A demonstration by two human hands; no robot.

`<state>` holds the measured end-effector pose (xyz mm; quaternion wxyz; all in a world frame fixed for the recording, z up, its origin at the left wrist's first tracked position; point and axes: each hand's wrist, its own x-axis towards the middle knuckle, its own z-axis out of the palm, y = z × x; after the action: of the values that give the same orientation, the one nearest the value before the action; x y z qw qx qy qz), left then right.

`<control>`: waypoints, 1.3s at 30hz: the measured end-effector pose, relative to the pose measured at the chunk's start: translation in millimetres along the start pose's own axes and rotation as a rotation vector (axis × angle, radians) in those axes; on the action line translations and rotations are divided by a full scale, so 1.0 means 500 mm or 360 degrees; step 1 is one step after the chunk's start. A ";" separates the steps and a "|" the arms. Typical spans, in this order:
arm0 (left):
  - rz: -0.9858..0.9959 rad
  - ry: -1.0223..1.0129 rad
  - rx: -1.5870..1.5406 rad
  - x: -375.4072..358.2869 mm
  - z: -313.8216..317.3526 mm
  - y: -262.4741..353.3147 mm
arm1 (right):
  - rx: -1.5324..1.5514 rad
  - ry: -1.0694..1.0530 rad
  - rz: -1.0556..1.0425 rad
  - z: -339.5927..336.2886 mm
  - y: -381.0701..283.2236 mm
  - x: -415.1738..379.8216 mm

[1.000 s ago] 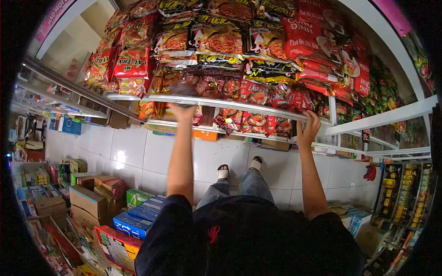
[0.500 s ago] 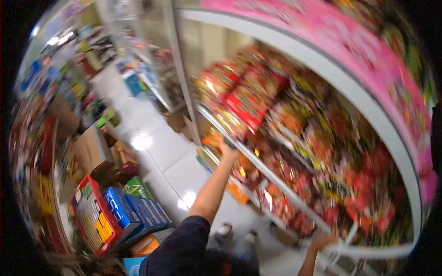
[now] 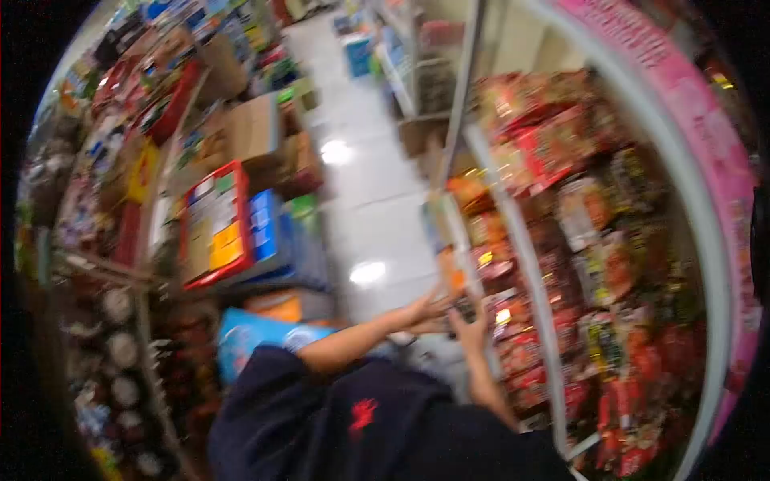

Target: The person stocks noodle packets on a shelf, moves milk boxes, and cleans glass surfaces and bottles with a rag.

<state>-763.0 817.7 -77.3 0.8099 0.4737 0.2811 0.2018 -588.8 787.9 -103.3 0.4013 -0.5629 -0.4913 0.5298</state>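
Observation:
My left hand (image 3: 431,308) reaches in from the left in front of my body, its fingers close to my right hand and blurred. My right hand (image 3: 472,327) is raised beside it, with thumb and fingers around a small dark object (image 3: 463,306). What that object is, I cannot make out. Both hands are beside the lower shelf edge (image 3: 468,264) of a rack, near an orange pack (image 3: 454,274). Shiny red snack packets (image 3: 513,329) hang or lie just right of my right hand.
A white rail (image 3: 525,248) crosses the rack, with a red packet bundle (image 3: 549,148) behind it. A pink-bordered frame (image 3: 726,184) curves at right. On the left stand a red crate (image 3: 243,216), blue boxes (image 3: 269,228), a cardboard box (image 3: 253,128) and a light-blue pack (image 3: 241,341). White floor tiles (image 3: 365,228) run between.
My left hand has left the rack rail and come back toward my body. My right hand has left the lower frame and now meets it. The view has turned toward the left.

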 end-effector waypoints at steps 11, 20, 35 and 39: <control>0.2758 0.1010 0.1489 -0.473 0.045 0.633 | 0.0395 -0.0192 -0.0082 0.174 -0.079 0.251; 0.2995 0.1076 0.1599 -0.603 -0.168 0.756 | 0.0229 -0.0423 -0.0533 0.476 -0.374 0.561; 0.2431 0.1537 0.1922 -0.399 -0.525 1.037 | 0.1118 0.0677 -0.1291 0.494 -0.818 1.167; 0.2154 0.1407 0.2054 -0.242 -0.642 1.117 | 0.1228 0.0849 -0.1472 0.489 -0.909 1.366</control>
<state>-1096.5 1218.3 320.3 -0.0566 0.7604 0.2830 0.5818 -919.5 1527.9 172.2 0.8686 -0.2214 -0.3410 0.2833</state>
